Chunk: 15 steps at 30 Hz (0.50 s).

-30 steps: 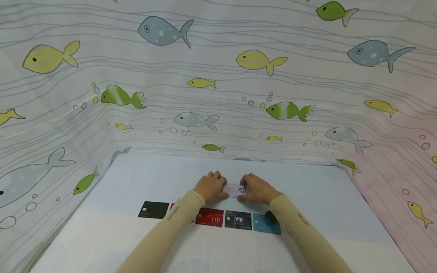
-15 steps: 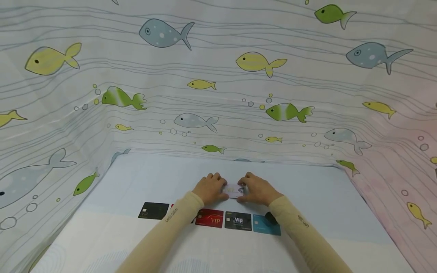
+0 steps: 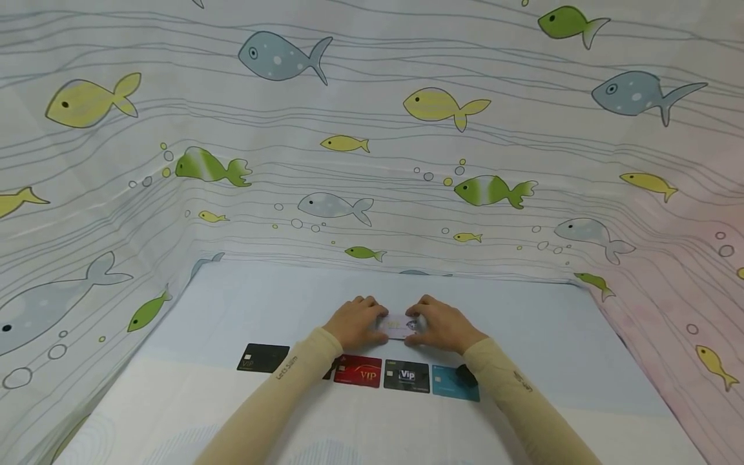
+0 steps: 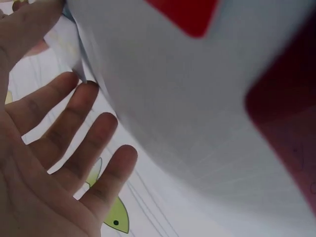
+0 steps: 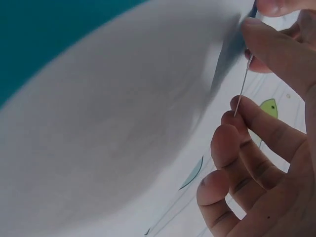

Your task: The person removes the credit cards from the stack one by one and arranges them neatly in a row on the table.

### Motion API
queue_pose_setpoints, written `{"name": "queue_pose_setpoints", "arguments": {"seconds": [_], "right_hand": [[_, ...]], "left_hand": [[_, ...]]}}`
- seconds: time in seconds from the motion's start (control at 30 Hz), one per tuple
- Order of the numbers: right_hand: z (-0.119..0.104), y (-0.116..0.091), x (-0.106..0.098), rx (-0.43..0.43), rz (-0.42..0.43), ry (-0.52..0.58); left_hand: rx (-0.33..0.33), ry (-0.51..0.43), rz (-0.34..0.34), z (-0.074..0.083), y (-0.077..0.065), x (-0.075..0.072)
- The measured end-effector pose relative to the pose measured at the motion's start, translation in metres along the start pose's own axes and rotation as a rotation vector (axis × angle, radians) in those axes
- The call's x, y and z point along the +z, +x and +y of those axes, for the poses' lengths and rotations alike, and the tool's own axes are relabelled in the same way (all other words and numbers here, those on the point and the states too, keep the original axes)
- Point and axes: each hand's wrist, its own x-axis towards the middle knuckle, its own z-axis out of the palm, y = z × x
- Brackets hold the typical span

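Observation:
A pale lilac card (image 3: 396, 327) with faint gold lettering and a dark pattern at its right end lies between both hands. My left hand (image 3: 356, 324) pinches its left end, thumb at the near edge and fingers at the far edge. At the other end my right hand (image 3: 443, 325) holds it the same way. In the left wrist view, a corner of the card (image 4: 69, 47) meets the fingertips while the other fingers spread out. The right wrist view shows the card (image 5: 241, 89) edge-on, a thin white line between thumb and fingers.
Nearer me lies a row of cards: a black one (image 3: 263, 358), a red VIP one (image 3: 358, 371), a black Vip one (image 3: 406, 376) and a blue one (image 3: 447, 382). The left sleeve (image 3: 290, 381) partly hides the row. Fish-print cloth (image 3: 401, 155) walls the white table (image 3: 244, 297).
Both wrists have spread very slightly outward. The lilac card stays in nearly the same spot, held at both ends throughout.

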Motion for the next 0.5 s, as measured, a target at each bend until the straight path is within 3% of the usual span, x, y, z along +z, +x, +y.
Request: {"name": "queue_pose_setpoints", "arguments": {"seconds": [0.5], "right_hand": [[0.013,-0.025,-0.006,-0.067,-0.016,0.122]], "left_hand": [[0.096,-0.019,0.018,0.009,-0.003,-0.005]]}}
